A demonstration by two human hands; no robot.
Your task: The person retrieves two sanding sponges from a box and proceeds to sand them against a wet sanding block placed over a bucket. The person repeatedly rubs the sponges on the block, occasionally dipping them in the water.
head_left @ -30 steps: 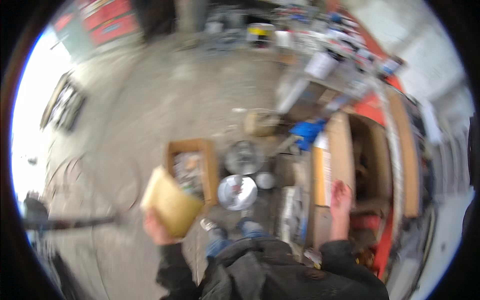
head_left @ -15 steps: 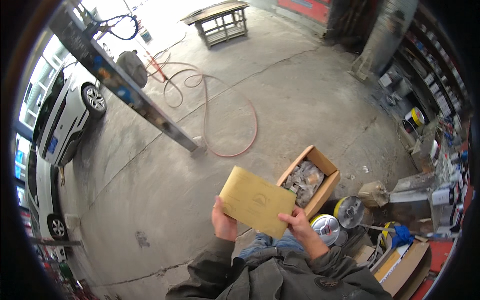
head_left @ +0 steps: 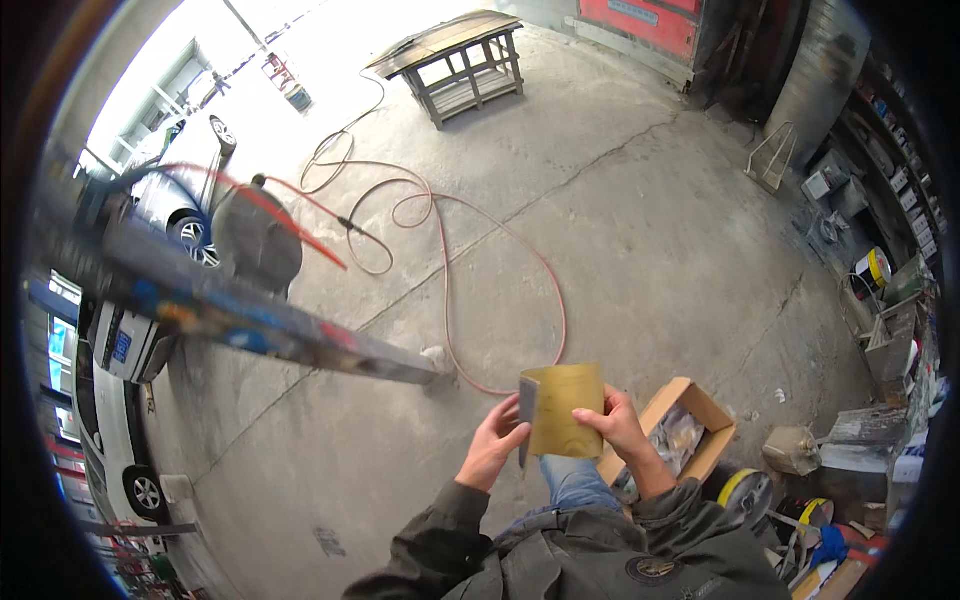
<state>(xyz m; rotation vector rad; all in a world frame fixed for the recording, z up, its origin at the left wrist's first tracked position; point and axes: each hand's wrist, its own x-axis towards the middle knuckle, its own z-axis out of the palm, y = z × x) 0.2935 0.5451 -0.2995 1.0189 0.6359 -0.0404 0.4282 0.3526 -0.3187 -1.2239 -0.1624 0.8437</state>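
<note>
Person's left hand closed in a pinch on the grey-faced left edge of a bent gold-yellow paper sheet; right hand gripping its right edge, thumb across the front. Sheet held up between both hands, near a blue denim-clad leg, left of an open brown cardboard box on grey concrete floor.

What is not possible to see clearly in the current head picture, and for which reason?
In the head view:
- Right hand's fingertips: behind the yellow sheet.
- Part of the cardboard box: behind the right forearm.
- Post's upper end: blurred.
- Shelf goods: too small.
</note>
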